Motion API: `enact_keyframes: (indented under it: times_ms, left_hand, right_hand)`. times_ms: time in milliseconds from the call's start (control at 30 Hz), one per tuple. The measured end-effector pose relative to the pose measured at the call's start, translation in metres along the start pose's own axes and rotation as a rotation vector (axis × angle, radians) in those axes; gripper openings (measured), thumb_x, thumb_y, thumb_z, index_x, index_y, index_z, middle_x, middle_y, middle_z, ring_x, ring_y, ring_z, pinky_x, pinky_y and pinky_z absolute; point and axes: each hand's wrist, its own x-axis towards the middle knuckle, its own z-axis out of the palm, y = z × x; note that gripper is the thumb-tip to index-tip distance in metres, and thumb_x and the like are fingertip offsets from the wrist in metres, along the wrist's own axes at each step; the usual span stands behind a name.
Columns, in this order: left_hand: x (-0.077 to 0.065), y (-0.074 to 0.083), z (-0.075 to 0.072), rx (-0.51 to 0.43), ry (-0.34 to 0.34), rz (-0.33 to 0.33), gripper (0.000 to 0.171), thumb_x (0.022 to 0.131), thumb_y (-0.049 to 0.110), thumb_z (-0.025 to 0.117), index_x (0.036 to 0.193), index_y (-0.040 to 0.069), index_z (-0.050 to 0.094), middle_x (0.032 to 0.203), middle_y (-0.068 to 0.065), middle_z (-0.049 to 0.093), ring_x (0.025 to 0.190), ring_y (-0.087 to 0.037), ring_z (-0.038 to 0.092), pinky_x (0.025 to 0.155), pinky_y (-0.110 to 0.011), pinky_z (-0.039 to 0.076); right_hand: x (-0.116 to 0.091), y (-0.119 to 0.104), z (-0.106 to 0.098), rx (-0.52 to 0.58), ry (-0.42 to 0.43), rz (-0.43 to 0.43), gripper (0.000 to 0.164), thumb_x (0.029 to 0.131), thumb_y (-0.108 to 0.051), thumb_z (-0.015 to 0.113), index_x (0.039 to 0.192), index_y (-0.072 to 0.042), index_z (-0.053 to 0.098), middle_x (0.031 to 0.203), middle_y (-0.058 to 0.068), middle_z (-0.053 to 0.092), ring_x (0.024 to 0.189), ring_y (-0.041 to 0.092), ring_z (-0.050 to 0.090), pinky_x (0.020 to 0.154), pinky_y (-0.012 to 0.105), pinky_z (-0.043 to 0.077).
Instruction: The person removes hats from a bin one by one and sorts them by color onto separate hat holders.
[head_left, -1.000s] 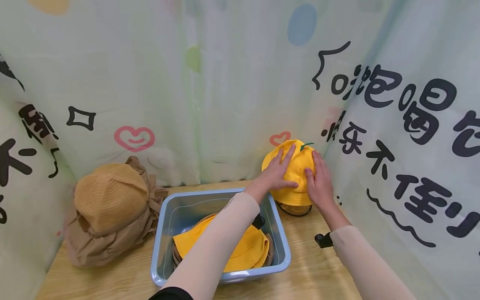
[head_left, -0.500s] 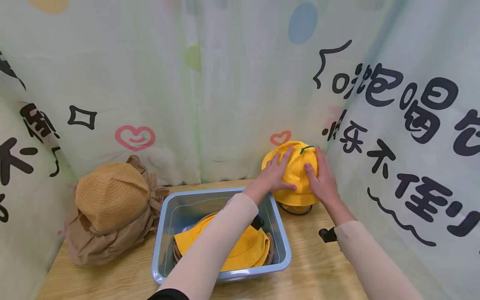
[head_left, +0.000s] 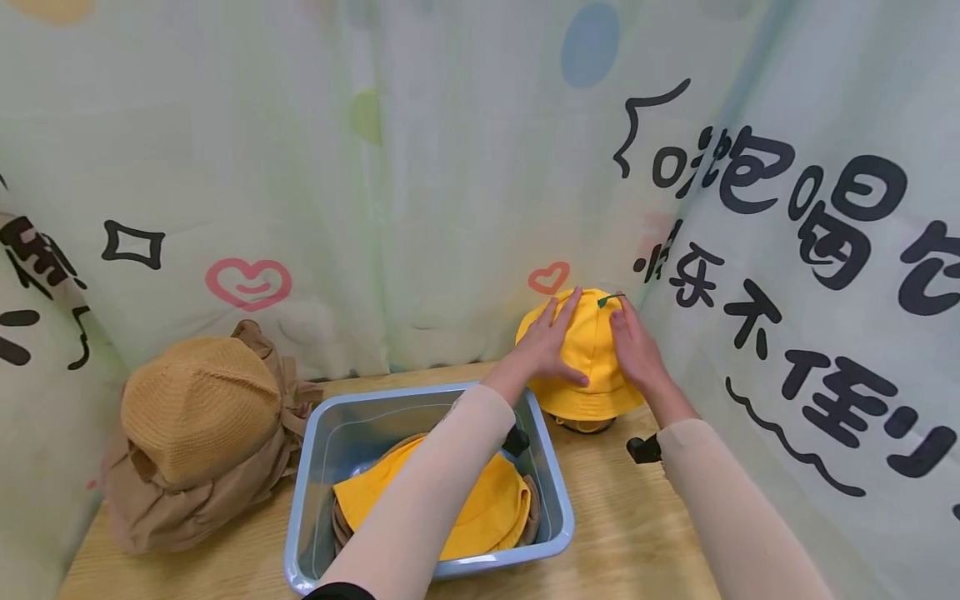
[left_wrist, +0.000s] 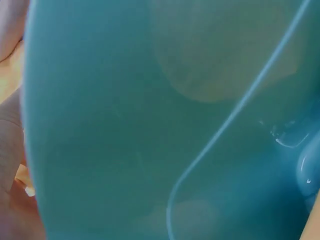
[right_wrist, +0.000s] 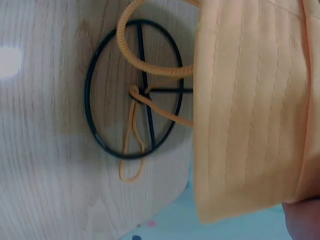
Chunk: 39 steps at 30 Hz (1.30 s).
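Observation:
A yellow bucket hat (head_left: pixel 594 379) with a small green leaf on top sits over a black wire stand (right_wrist: pixel 89 102) with a round base. My left hand (head_left: pixel 542 348) lies spread on the left side of the crown, thumb at its front. Against the crown's right side rests my right hand (head_left: pixel 640 354), fingers fairly straight. In the right wrist view, the hat's stitched brim fills the right part, and a yellow cord (right_wrist: pixel 150 67) hangs below it beside the stand. The left wrist view mostly shows the blue basin's wall (left_wrist: pixel 100 125), with fingers at its left edge.
The blue basin (head_left: pixel 297 492) stands under my left forearm, with another yellow hat (head_left: pixel 491 504) and brown cloth inside. At left, a tan knitted hat (head_left: pixel 198 408) tops a brown fabric hat (head_left: pixel 176 521). Printed curtains (head_left: pixel 450 208) enclose the wooden table (head_left: pixel 600 517).
The head view has shifted slightly. The hat's brim sits a little lower, covering more of the stand's base. Both hands stay on the crown.

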Motion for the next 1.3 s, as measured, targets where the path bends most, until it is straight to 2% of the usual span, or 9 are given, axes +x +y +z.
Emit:
enact_keyframes:
  times_ms: [133, 233, 367, 467, 600, 833, 1000, 1133, 1300]
  left_hand:
    - [-0.002, -0.003, 0.004, 0.014, -0.003, -0.005, 0.139, 0.067, 0.056, 0.087, 0.153, 0.047, -0.022, 0.168, -0.01, 0.001, 0.15, -0.036, 0.024, 0.119, -0.048, 0.028]
    - [-0.004, -0.003, 0.006, 0.077, 0.014, 0.009, 0.139, 0.066, 0.061, 0.085, 0.153, 0.045, -0.023, 0.168, -0.01, 0.002, 0.149, -0.036, 0.026, 0.115, -0.047, 0.035]
    - [-0.008, -0.002, 0.009, 0.204, 0.037, 0.069, 0.14, 0.067, 0.065, 0.081, 0.152, 0.043, -0.028, 0.167, -0.011, -0.012, 0.151, -0.038, 0.019, 0.104, -0.045, 0.048]
    - [-0.012, 0.001, 0.009, 0.298, 0.064, 0.157, 0.14, 0.068, 0.061, 0.082, 0.153, 0.04, -0.027, 0.164, -0.009, -0.027, 0.152, -0.04, 0.01, 0.1, -0.041, 0.051]
    - [-0.015, 0.003, 0.008, 0.347, 0.063, 0.226, 0.14, 0.069, 0.048, 0.087, 0.154, 0.04, -0.024, 0.163, -0.005, -0.031, 0.154, -0.038, 0.004, 0.1, -0.035, 0.051]
    - [-0.019, 0.0, 0.009, 0.3, 0.021, 0.165, 0.141, 0.069, 0.04, 0.089, 0.153, 0.044, -0.024, 0.165, -0.003, -0.025, 0.154, -0.03, 0.011, 0.113, -0.04, 0.039]
    - [-0.018, 0.0, 0.011, 0.308, 0.034, 0.164, 0.141, 0.07, 0.042, 0.089, 0.152, 0.045, -0.026, 0.166, -0.005, -0.023, 0.152, -0.032, 0.019, 0.11, -0.041, 0.043]
    - [-0.016, 0.004, 0.012, 0.378, 0.058, 0.171, 0.144, 0.071, 0.045, 0.088, 0.15, 0.041, -0.032, 0.163, -0.007, -0.03, 0.153, -0.038, 0.011, 0.115, -0.039, 0.037]
    - [-0.018, 0.003, 0.014, 0.354, 0.023, 0.146, 0.143, 0.073, 0.038, 0.087, 0.147, 0.041, -0.035, 0.162, -0.002, -0.033, 0.154, -0.038, 0.007, 0.115, -0.037, 0.037]
  right_hand:
    - [-0.004, 0.002, 0.0, 0.015, -0.015, 0.036, 0.073, 0.101, -0.065, 0.012, 0.162, -0.026, 0.003, 0.165, 0.02, 0.017, 0.147, 0.052, 0.018, 0.116, 0.067, 0.014]
    - [-0.009, 0.003, -0.001, 0.02, 0.017, 0.013, 0.071, 0.102, -0.064, 0.015, 0.162, -0.027, 0.002, 0.165, 0.019, 0.016, 0.147, 0.052, 0.018, 0.117, 0.067, 0.013]
    - [-0.024, 0.007, 0.008, 0.069, 0.2, -0.076, 0.073, 0.103, -0.054, 0.039, 0.162, -0.025, 0.008, 0.166, 0.014, 0.019, 0.149, 0.043, 0.022, 0.118, 0.062, 0.017]
    - [-0.037, 0.014, 0.021, 0.065, 0.3, -0.137, 0.087, 0.096, -0.047, 0.061, 0.162, -0.023, 0.01, 0.165, 0.01, 0.021, 0.149, 0.038, 0.025, 0.118, 0.061, 0.021]
    - [-0.044, 0.024, 0.034, -0.024, 0.277, -0.141, 0.103, 0.088, -0.049, 0.071, 0.162, -0.027, 0.002, 0.166, 0.012, 0.018, 0.148, 0.041, 0.025, 0.114, 0.067, 0.022]
    - [-0.041, 0.029, 0.039, -0.127, 0.192, -0.119, 0.108, 0.088, -0.055, 0.07, 0.162, -0.025, -0.003, 0.166, 0.014, 0.016, 0.143, 0.047, 0.03, 0.107, 0.074, 0.024]
    - [-0.044, 0.02, 0.031, -0.118, 0.198, -0.115, 0.109, 0.087, -0.053, 0.071, 0.162, -0.021, -0.002, 0.166, 0.015, 0.016, 0.145, 0.045, 0.028, 0.111, 0.069, 0.025]
    - [-0.04, 0.01, 0.021, -0.089, 0.247, -0.153, 0.105, 0.088, -0.049, 0.072, 0.162, -0.023, 0.001, 0.168, 0.011, 0.011, 0.15, 0.041, 0.02, 0.116, 0.065, 0.021]
    - [-0.035, 0.014, 0.026, -0.1, 0.18, -0.193, 0.098, 0.094, -0.046, 0.066, 0.162, -0.022, 0.0, 0.167, 0.015, 0.011, 0.149, 0.043, 0.02, 0.115, 0.067, 0.02]
